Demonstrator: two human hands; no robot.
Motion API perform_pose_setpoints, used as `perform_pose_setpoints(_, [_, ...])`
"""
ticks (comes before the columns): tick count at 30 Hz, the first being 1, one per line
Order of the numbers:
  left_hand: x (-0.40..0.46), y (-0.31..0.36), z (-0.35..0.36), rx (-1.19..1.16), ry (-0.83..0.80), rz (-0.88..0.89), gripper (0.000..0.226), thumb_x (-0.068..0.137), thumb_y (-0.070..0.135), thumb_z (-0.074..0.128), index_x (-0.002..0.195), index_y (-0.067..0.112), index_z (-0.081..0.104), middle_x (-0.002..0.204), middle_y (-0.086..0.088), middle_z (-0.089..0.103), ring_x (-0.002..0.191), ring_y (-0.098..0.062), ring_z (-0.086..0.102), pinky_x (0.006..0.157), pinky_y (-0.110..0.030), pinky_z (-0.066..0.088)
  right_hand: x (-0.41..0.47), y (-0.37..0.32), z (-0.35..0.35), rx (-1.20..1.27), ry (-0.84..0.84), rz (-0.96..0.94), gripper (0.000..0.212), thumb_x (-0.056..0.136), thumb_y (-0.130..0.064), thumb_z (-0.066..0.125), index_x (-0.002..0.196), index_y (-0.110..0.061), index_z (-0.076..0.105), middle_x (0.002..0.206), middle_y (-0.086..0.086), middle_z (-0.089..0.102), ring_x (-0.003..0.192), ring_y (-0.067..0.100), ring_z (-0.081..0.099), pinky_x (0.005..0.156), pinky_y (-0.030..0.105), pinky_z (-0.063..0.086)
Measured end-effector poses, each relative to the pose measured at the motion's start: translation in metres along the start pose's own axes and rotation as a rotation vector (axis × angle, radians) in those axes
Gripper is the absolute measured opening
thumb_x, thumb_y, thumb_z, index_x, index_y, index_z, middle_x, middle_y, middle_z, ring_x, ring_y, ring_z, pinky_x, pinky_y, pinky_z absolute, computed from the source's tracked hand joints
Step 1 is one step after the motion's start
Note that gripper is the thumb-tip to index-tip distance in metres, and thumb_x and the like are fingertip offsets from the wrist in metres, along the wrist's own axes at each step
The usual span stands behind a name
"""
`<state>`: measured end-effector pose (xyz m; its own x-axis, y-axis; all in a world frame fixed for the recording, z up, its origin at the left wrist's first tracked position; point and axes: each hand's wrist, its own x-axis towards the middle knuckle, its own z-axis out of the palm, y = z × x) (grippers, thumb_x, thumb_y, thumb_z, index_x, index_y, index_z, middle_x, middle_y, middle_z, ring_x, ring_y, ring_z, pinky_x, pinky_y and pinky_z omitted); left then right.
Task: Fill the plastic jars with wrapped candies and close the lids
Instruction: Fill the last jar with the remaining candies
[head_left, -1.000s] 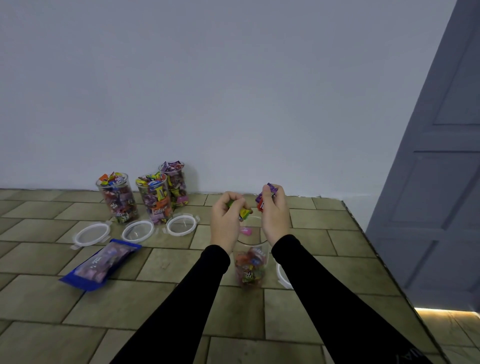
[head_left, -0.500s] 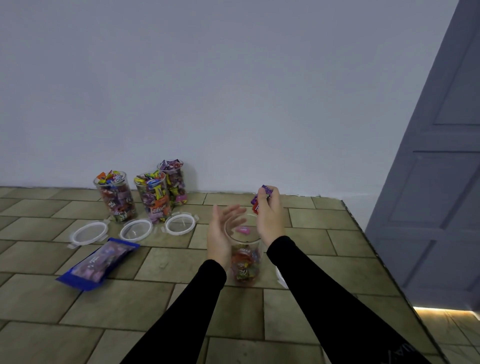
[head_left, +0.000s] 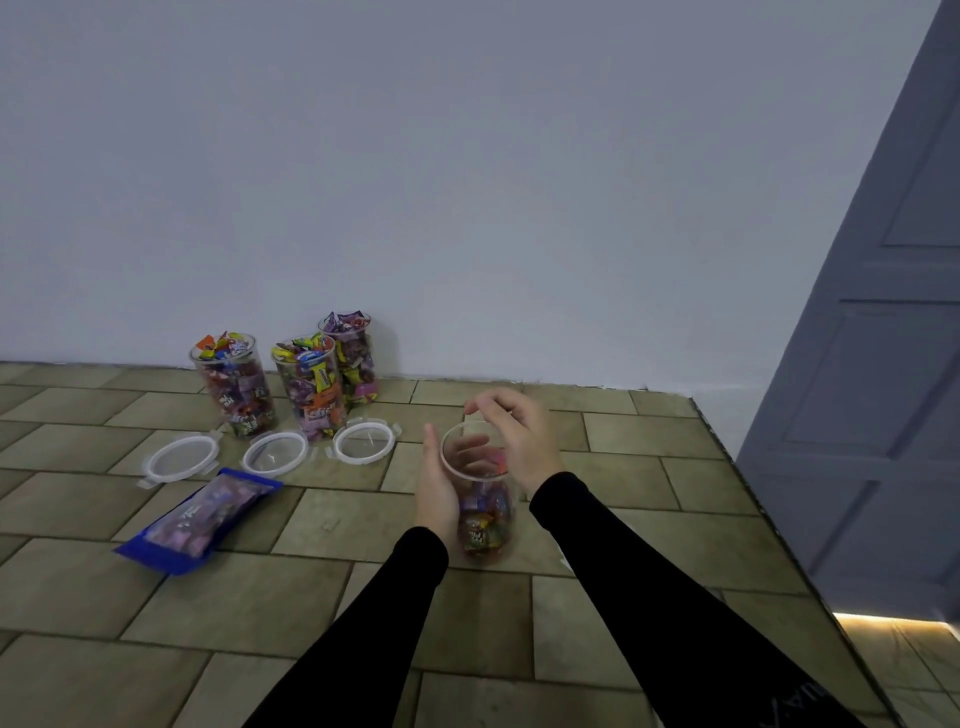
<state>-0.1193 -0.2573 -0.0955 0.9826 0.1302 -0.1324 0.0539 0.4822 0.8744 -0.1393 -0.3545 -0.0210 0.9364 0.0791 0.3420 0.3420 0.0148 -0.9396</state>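
Change: since half a second ago the right hand (head_left: 522, 441) is no longer pinching the wrapped candy above the rim; its fingers are now curling loosely over the mouth of the clear jar (head_left: 480, 493), with nothing visible between them.
Left hand: the left hand (head_left: 436, 486) is now pressing flat against the jar's left wall, fingers wrapping behind it, steadying it rather than hovering open beside it.
Meaning for the task: a reddish candy (head_left: 496, 462) is showing high inside the jar, seemingly just dropped; the jar is reading as roughly a third full, so more filling is likely needed.
Grip state: right hand is relaxing, half open and empty as far as can be told; left hand is holding the jar's side in an open-palmed clasp.
Jar relative to the grip: standing upright between the two hands, rim directly under the right fingertips.
Supply: the blue candy bag (head_left: 200, 519) is lying well to the left of the left hand.
Finished work: three full jars (head_left: 306, 387) are standing beyond and left of the hands, still uncapped, with three lids (head_left: 275, 453) lying just in front of them.
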Motion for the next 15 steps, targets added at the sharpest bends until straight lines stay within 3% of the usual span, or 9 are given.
perform_pose_setpoints(3, [0.004, 0.000, -0.002, -0.018, 0.040, 0.010, 0.088, 0.070, 0.076, 0.041, 0.093, -0.004, 0.068, 0.083, -0.025, 0.067, 0.072, -0.033, 0.060, 0.067, -0.038, 0.050, 0.000, -0.003, 0.001, 0.078, 0.020, 0.004, 0.022, 0.099, -0.008, 0.042, 0.095, 0.004, 0.061, 0.088, 0.008, 0.059, 0.055, -0.006, 0.056, 0.047, 0.006, 0.041])
perform_pose_setpoints(6, [0.006, 0.003, -0.008, -0.026, 0.047, 0.014, 0.081, 0.086, 0.071, 0.038, 0.092, -0.003, 0.070, 0.096, -0.036, 0.063, 0.086, -0.040, 0.057, 0.085, -0.051, 0.048, 0.015, 0.008, -0.001, 0.181, 0.237, 0.024, 0.028, 0.101, -0.015, 0.036, 0.089, -0.011, 0.061, 0.091, 0.002, 0.060, 0.075, 0.011, 0.051, 0.055, 0.014, 0.040])
perform_pose_setpoints(9, [0.010, 0.009, -0.017, -0.007, 0.036, 0.009, 0.067, 0.100, 0.050, 0.029, 0.091, -0.004, 0.067, 0.083, -0.023, 0.069, 0.078, -0.034, 0.061, 0.076, -0.039, 0.051, 0.037, 0.037, -0.011, 0.112, 0.376, 0.153, 0.024, 0.102, -0.020, 0.039, 0.087, -0.018, 0.058, 0.083, -0.003, 0.058, 0.074, 0.011, 0.050, 0.062, 0.022, 0.037])
perform_pose_setpoints(12, [0.013, 0.011, -0.019, -0.006, 0.024, 0.009, 0.058, 0.101, 0.039, 0.028, 0.092, -0.006, 0.064, 0.082, -0.021, 0.066, 0.074, -0.031, 0.062, 0.073, -0.036, 0.051, 0.049, 0.077, -0.021, -0.225, 0.250, 0.288, 0.012, 0.097, -0.013, 0.050, 0.103, -0.010, 0.060, 0.096, 0.000, 0.059, 0.086, 0.014, 0.054, 0.068, 0.019, 0.039])
perform_pose_setpoints(15, [0.015, 0.010, -0.017, -0.014, 0.019, -0.003, 0.057, 0.101, 0.036, 0.028, 0.089, -0.007, 0.064, 0.070, -0.018, 0.070, 0.063, -0.027, 0.067, 0.064, -0.032, 0.055, 0.058, 0.115, -0.023, -0.619, 0.028, 0.274, 0.025, 0.091, -0.006, 0.060, 0.116, -0.003, 0.062, 0.109, 0.004, 0.056, 0.089, 0.014, 0.059, 0.063, 0.002, 0.038])
